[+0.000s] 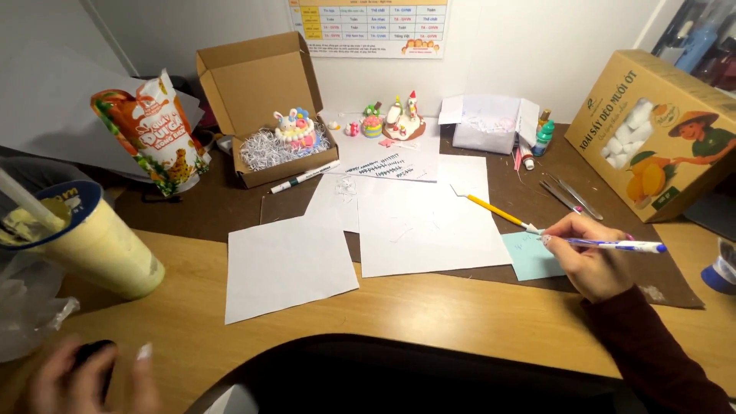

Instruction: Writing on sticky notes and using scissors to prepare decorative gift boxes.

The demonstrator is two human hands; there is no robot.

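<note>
Head view over a desk. The right hand (590,264) is closed in a writing grip around a slim white-and-blue plastic pen (613,245), whose long axis runs nearly level, its cap end pointing away to the right of the grip and its tip reaching left, meeting the upper edge of a small pale-blue square paper note (529,257). The note lies just left of and partly beneath the fingers, on a dark brown desk mat (230,211). A yellow pencil (494,211) lies on a slant up and to the left of the grip, its near end just beside the pen tip. Farther left, overlapping plain white paper sheets (422,222) cover the mat, and one spills onto the bare wooden tabletop (460,314). Behind the grip lie metal tweezers (571,198); to its upper right stands a large tan cardboard carton (652,130), near but apart. The tabletop on the near side of the grip is bare. The left hand (84,379), blurred at the lower left corner and well apart from the note, is curled over a small dark object (92,356); whether it grasps it cannot be told. Beside it stands a tilted pale-yellow drink cup (100,245).
</note>
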